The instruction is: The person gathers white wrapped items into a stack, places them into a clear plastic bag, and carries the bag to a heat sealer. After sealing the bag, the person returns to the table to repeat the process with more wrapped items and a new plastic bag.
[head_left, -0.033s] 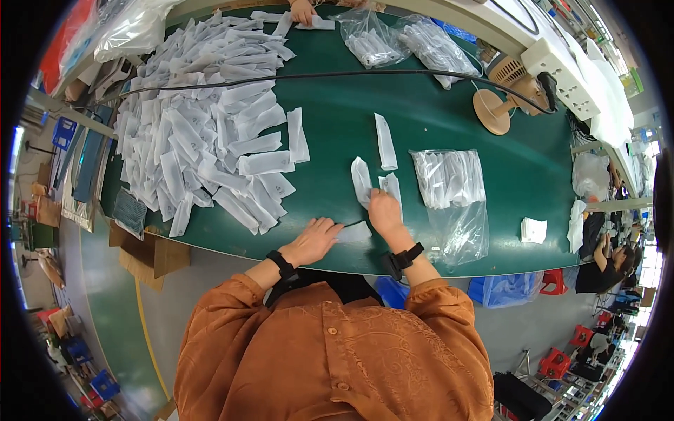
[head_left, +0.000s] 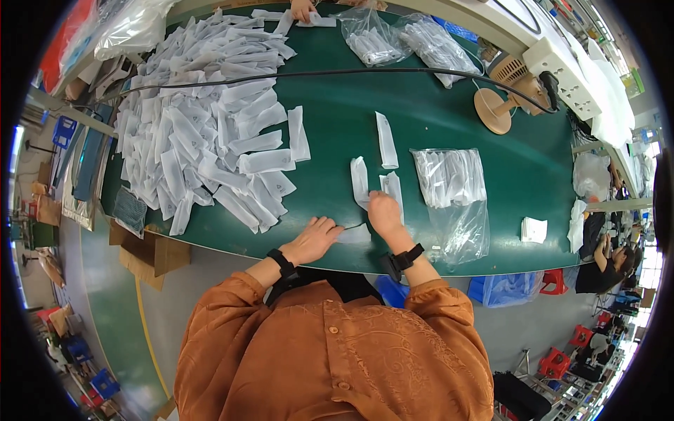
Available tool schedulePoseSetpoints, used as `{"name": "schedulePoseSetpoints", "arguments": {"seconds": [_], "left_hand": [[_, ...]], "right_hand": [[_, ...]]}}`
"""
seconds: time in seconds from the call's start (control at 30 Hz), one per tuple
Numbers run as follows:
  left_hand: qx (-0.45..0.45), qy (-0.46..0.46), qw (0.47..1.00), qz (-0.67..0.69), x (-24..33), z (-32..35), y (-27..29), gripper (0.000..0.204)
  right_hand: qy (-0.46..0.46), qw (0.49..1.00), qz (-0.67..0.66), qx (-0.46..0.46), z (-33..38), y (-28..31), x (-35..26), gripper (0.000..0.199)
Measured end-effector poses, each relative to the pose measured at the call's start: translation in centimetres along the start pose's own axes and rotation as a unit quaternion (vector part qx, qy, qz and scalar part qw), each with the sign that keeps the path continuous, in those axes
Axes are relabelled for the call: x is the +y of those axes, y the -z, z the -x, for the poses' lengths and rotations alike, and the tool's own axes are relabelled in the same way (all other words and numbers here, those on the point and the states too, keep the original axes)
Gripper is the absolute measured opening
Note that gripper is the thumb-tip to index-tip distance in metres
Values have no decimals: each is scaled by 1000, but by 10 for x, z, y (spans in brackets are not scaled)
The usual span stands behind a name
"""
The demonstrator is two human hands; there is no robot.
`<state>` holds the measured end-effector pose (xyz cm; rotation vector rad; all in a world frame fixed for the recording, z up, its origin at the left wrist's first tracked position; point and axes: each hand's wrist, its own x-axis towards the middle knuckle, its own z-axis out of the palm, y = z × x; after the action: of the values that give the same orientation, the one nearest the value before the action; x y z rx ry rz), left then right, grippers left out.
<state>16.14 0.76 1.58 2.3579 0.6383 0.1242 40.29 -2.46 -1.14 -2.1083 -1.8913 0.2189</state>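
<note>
On the green table lie slim white translucent packets. My right hand (head_left: 385, 214) is closed round the lower end of one white packet (head_left: 359, 179), whose upper part stands out to the left. Beside that hand lies another packet (head_left: 391, 189), and a third packet (head_left: 385, 140) rests farther off. Near the front edge, my left hand (head_left: 314, 238) has its fingers bent and pressed together at the left end of a flat white packet (head_left: 356, 234); its thumb is hidden. To the right lies a clear bag (head_left: 449, 179) filled with similar packets.
A large heap of packets (head_left: 203, 133) covers the table's left side. A black cable (head_left: 337, 74) crosses above the table. At the far right stand a beige fan (head_left: 495, 112) and a power strip (head_left: 562, 77). Another person's hand (head_left: 303, 10) is at the far edge.
The packet in my right hand has turned slightly more upright. My left hand stays almost where it was.
</note>
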Motion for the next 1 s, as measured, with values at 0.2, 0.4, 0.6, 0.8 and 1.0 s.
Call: {"name": "schedulePoseSetpoints", "arguments": {"seconds": [0.2, 0.4, 0.6, 0.8, 1.0], "left_hand": [[91, -129, 986, -61, -16, 7, -11, 34], [155, -135, 975, -79, 1, 1, 13, 30], [51, -148, 988, 7, -27, -2, -3, 34], [28, -122, 991, 43, -30, 7, -22, 42], [-1, -173, 983, 59, -15, 1, -23, 48]], "right_hand": [[-42, 988, -131, -75, 21, -4, -10, 12], [-23, 986, -150, -64, 41, -2, -28, 14], [84, 991, -101, -23, 55, 6, -25, 16], [-167, 970, -71, 162, 49, 47, -27, 31], [-224, 961, -163, 15, 63, 2, 28, 33]]}}
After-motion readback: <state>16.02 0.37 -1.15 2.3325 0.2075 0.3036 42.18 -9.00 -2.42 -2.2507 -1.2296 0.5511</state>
